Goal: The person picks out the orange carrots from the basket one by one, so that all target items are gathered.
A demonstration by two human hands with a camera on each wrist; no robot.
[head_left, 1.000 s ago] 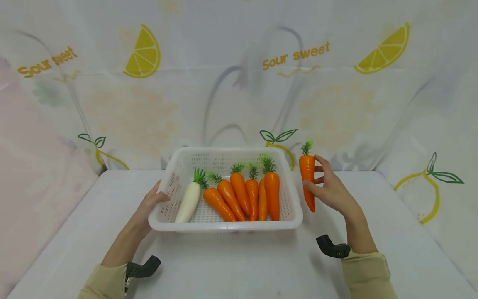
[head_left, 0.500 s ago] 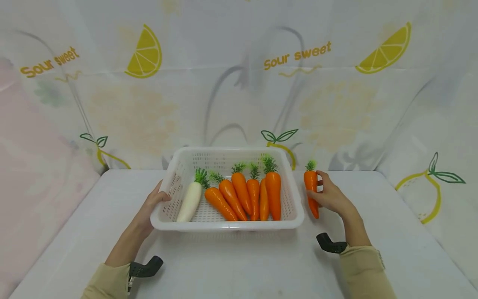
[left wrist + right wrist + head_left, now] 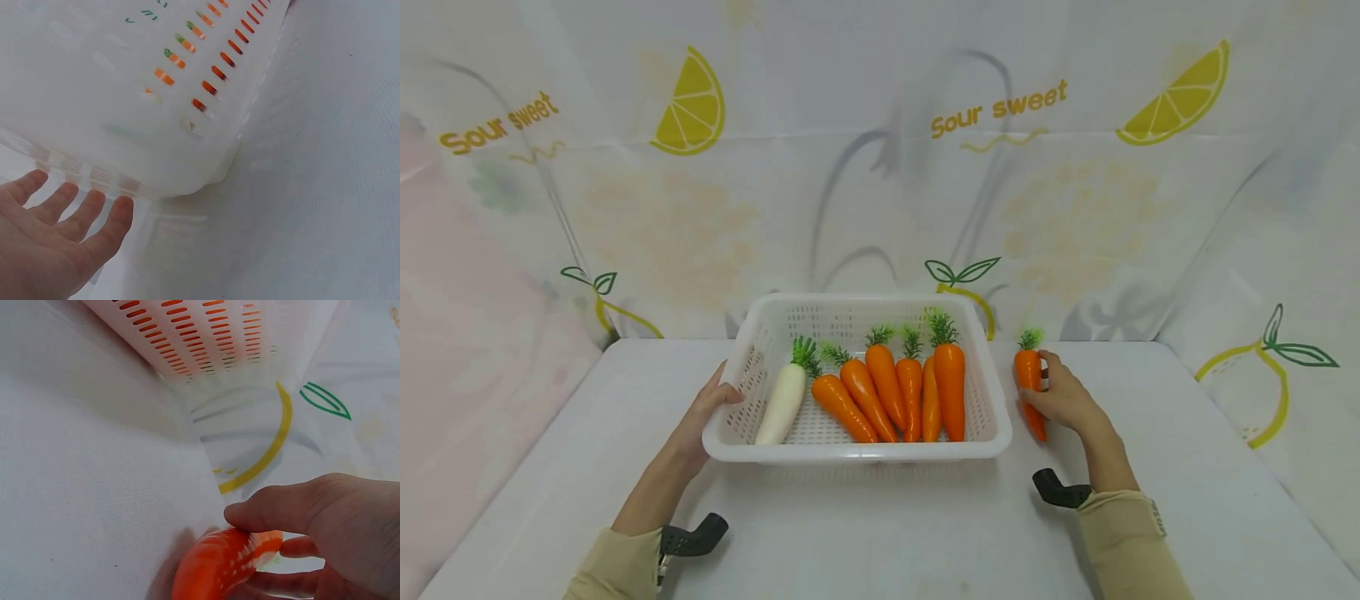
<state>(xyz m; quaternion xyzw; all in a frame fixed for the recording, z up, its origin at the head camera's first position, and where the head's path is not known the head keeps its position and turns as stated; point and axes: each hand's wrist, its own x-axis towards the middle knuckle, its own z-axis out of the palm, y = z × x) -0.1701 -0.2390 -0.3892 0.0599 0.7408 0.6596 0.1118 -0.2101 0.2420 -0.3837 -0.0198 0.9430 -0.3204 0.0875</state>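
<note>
A white perforated plastic basket (image 3: pixel 857 452) stands at the middle of the table, holding several orange carrots (image 3: pixel 886 387) and one white radish (image 3: pixel 782 406), all with green tops. My left hand (image 3: pixel 700 417) grips its left end, thumb over the rim. In the left wrist view the fingers (image 3: pixel 112 231) of that hand reach the basket's outer wall. To the right of the basket, my right hand (image 3: pixel 1067 400) holds another carrot (image 3: pixel 1028 375) between thumb and fingers, down at the table surface. The right wrist view shows this carrot (image 3: pixel 215 565) under the thumb.
The white table (image 3: pixel 865 533) ends at the back against a pale curtain (image 3: pixel 880 192) printed with lemons. The basket's right wall (image 3: pixel 200 337) rises just left of the carrot in hand. Black wrist cameras (image 3: pixel 696 535) sit on both sleeves.
My right hand has lowered the carrot to the table and shifted it slightly right, away from the basket. The left hand and basket have stayed nearly still.
</note>
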